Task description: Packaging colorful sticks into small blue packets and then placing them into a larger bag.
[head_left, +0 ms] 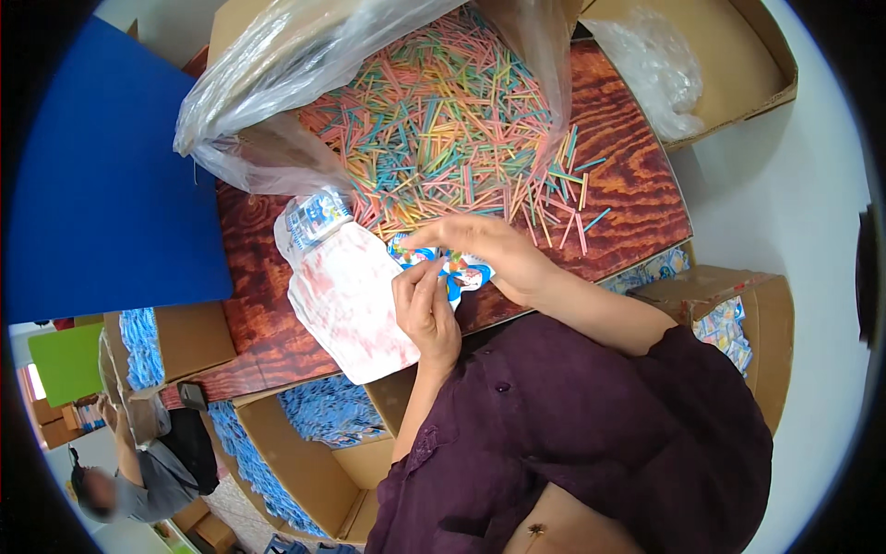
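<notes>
A small blue-and-white printed packet [467,276] is between my two hands at the table's near edge. My left hand [429,309] pinches the packet with thumb and fingertips from the near side. My right hand [489,249] curves over its far side, fingers bent onto it and partly hiding it. What is inside the packet cannot be seen. Just beyond my hands lies a large heap of thin pastel sticks [443,120], pink, yellow, green and blue. To the left, a stained white cloth [351,300] bears some flat printed packets [317,218].
Clear plastic sheeting [268,83] surrounds the heap on the red wood-patterned table [637,185]. Open cartons hold blue packets below left [332,411] and at right [724,332]. Another carton [738,55] holds crumpled plastic. A blue panel [120,185] stands left; a person [157,471] works at lower left.
</notes>
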A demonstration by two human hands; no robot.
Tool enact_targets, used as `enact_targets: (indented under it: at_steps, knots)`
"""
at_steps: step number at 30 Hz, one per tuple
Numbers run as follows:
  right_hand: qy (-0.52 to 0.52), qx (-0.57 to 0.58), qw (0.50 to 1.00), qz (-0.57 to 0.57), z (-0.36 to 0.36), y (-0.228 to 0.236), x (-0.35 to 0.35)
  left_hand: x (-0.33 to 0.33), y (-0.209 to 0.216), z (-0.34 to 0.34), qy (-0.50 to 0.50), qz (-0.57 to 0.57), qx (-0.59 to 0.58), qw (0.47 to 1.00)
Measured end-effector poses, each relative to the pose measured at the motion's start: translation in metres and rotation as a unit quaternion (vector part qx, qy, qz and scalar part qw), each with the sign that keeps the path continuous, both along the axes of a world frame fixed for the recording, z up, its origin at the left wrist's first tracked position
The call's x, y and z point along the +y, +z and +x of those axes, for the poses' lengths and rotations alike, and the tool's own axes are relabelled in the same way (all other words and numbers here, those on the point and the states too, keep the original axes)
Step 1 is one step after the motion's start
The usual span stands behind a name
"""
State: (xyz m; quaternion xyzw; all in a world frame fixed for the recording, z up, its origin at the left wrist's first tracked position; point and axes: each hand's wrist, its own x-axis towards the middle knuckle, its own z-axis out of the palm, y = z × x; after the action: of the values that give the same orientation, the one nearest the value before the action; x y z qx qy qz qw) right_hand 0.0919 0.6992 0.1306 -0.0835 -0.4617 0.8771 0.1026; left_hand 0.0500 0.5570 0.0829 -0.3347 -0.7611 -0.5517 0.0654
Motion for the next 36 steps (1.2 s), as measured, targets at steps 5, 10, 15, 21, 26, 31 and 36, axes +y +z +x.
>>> enact_targets:
  at_steps: [5,10,15,21,26,31,36]
  knots:
    - [0.058,-0.031,0.903,0.424,0.022,0.026,0.010,-0.001,0.008,-0.002,0.002,0.098,-0.005,0.995]
    - [-0.016,-0.050,0.862,0.504,0.025,0.039,0.003,-0.007,0.002,-0.004,-0.003,0.132,-0.042,0.990]
    - [0.020,0.035,0.769,0.638,0.023,0.050,-0.007,-0.020,0.023,-0.006,-0.103,0.142,-0.308,0.935]
    - [-0.049,0.163,0.747,0.642,0.006,0.032,-0.019,-0.024,0.025,-0.024,-0.150,0.254,-0.322,0.900]
    - [-0.025,0.052,0.837,0.544,-0.001,0.013,-0.013,-0.035,0.028,-0.060,0.013,0.211,-0.369,0.905]
    - [-0.001,0.021,0.828,0.560,0.005,-0.008,-0.015,-0.041,-0.015,-0.148,0.128,0.188,-0.283,0.932]
    - [-0.058,0.003,0.813,0.580,0.010,-0.020,-0.007,-0.020,-0.009,-0.148,0.280,-0.060,0.139,0.948]
